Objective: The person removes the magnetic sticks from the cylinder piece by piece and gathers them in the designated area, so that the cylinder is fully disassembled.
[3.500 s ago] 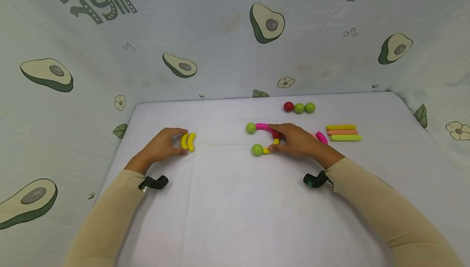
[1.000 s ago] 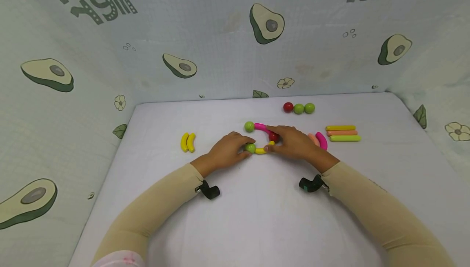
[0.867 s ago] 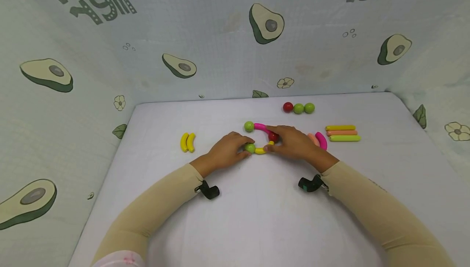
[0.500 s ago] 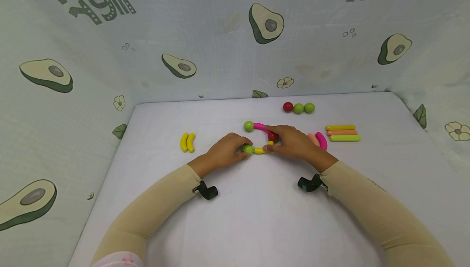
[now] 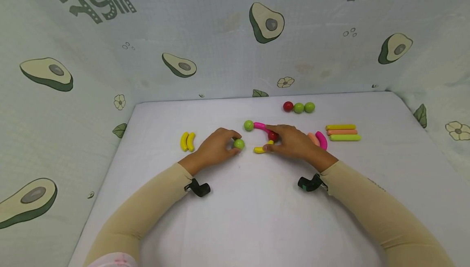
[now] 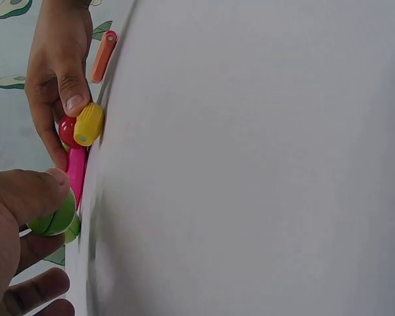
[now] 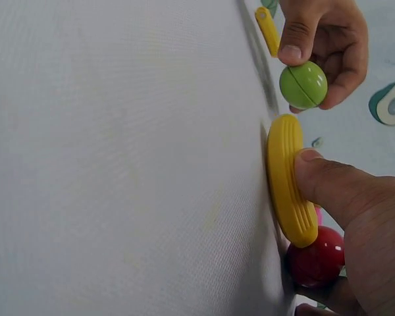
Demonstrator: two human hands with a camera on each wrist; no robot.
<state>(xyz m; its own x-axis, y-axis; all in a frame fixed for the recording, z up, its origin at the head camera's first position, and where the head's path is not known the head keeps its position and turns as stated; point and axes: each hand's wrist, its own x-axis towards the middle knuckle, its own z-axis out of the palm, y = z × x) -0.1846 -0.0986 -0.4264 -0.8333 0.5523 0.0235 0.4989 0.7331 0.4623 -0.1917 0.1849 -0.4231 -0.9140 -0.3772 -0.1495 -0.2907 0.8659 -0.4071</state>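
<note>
My left hand point(image 5: 216, 146) pinches a glossy green ball point(image 5: 239, 144) between thumb and fingers, a short gap left of a yellow curved stick point(image 5: 259, 150). In the right wrist view, the thumb of my right hand point(image 5: 293, 141) presses on that ribbed yellow stick point(image 7: 288, 178). A red ball point(image 5: 273, 136) sits at the stick's far end, under the same hand. Its index fingertip reaches a pink curved stick point(image 5: 260, 126), which runs from the red ball to a second green ball point(image 5: 248, 125). My right hand partly hides the joined pieces.
Two yellow curved sticks point(image 5: 187, 141) lie on the left of the white table. A red ball point(image 5: 288, 106) and two green balls point(image 5: 304, 107) line up at the back. Right of my right hand are orange and pink curved sticks point(image 5: 321, 141), then several straight sticks point(image 5: 343, 132).
My left hand left the two yellow curved sticks, took the green ball at the yellow stick's end and drew it off to the left. The joined pieces slid slightly left with my right hand.
</note>
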